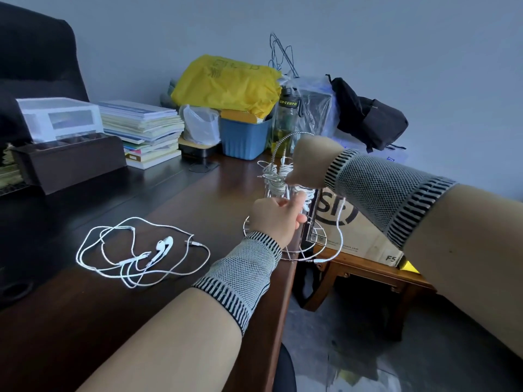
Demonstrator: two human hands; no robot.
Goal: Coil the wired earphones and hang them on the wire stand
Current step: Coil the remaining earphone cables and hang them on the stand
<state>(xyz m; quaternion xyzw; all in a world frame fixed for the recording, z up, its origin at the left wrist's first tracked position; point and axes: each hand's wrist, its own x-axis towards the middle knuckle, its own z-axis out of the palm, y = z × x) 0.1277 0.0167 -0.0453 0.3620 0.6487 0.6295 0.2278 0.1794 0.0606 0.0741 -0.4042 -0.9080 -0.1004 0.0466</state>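
A silver wire stand (pixel 278 149) rises at the desk's right edge, with a round wire base. A coiled white earphone bundle (pixel 276 176) hangs on its arms. My left hand (pixel 273 219) pinches a second white earphone coil (pixel 307 198) against the stand, and that cord's tail (pixel 341 239) loops down off the desk edge. Just above, my right hand (pixel 310 162) holds the hanging cords by the stand's arms; its fingers are hidden behind the hand. Another white earphone set (pixel 141 251) lies loose and uncoiled on the desk to the left.
The dark wooden desk (pixel 198 199) ends right beside the stand. Behind it stand a blue bin (pixel 243 140), a yellow bag (pixel 226 83), a bottle (pixel 285 120) and stacked books (pixel 144 131). A cardboard box (pixel 356 233) sits on a low wooden table on the right.
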